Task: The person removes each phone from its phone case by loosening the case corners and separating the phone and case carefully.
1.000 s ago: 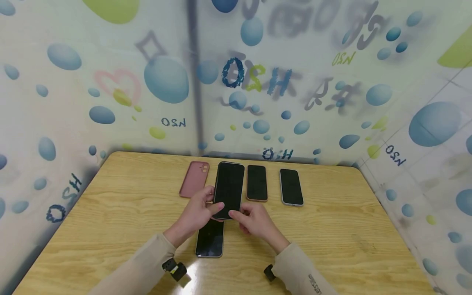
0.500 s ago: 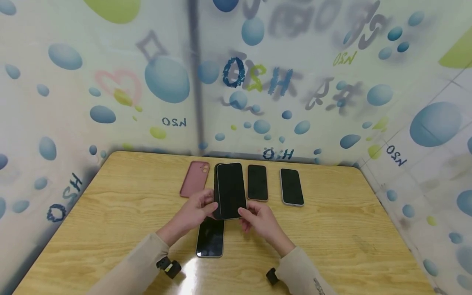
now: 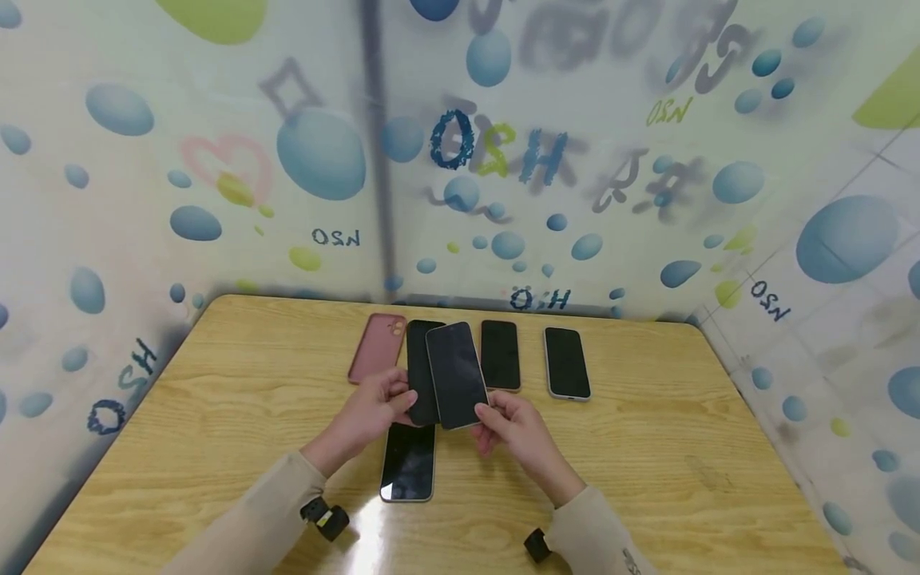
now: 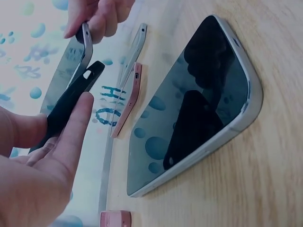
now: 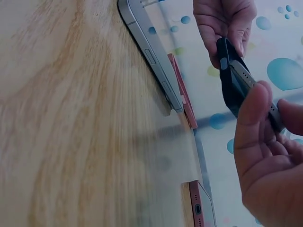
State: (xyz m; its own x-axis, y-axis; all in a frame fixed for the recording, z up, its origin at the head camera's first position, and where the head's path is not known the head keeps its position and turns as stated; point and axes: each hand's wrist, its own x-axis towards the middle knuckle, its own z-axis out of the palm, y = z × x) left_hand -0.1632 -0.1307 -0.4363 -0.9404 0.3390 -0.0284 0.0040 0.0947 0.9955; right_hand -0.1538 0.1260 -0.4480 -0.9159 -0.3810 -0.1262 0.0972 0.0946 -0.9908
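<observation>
My left hand point(image 3: 365, 417) pinches a black phone case point(image 3: 420, 375) by its lower left edge, thumb on its inner side. In my right hand point(image 3: 521, 435) is a dark-screened smartphone point(image 3: 458, 377), gripped at its lower right corner with the thumb on the front. That phone leans to the left at its top and overlaps the right part of the case. Both are held above the table. From the left wrist, the case point(image 4: 71, 101) shows a cutout at its end. In the right wrist view, the phone's silver edge point(image 5: 244, 75) lies close against the case point(image 5: 230, 87).
Another smartphone point(image 3: 408, 467) lies screen up below my hands. Behind stand a pink phone case point(image 3: 377, 349) at left, and two more phones, one pink-edged point(image 3: 500, 356), one white-edged point(image 3: 567, 364). The wooden table point(image 3: 647, 463) meets a patterned wall curtain point(image 3: 460, 239).
The smartphone has come out of the black case, shifting right and tilting with my right hand. The case has moved slightly left with my left hand.
</observation>
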